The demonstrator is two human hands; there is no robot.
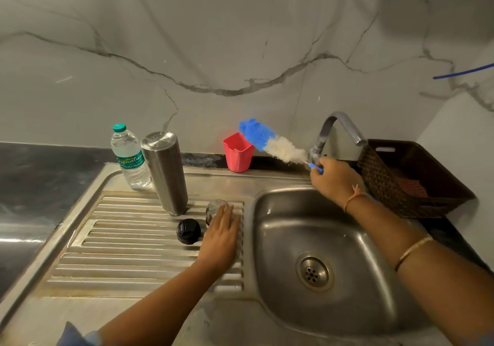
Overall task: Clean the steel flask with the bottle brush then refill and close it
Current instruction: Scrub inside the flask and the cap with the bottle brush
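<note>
On drainboard (120, 244), one steel flask (165, 172), one black cap (188, 231), one water bottle (130, 157), left hand (220, 234) flat, right hand (335, 178) gripping one bottle brush (270, 142).

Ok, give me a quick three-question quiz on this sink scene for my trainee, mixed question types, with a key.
1. Multiple choice: what does the right hand grip? A) a blue-and-white bristled bottle brush B) a yellow sponge C) a wooden spoon
2. True or false: the round black plastic cap is screwed onto the tall cylindrical steel flask.
3. Fill in: the clear plastic water bottle with the green cap stands to the ___ of the flask.
Key: 1 A; 2 false, the cap lies on the ribbed steel drainboard; 3 left.
</note>
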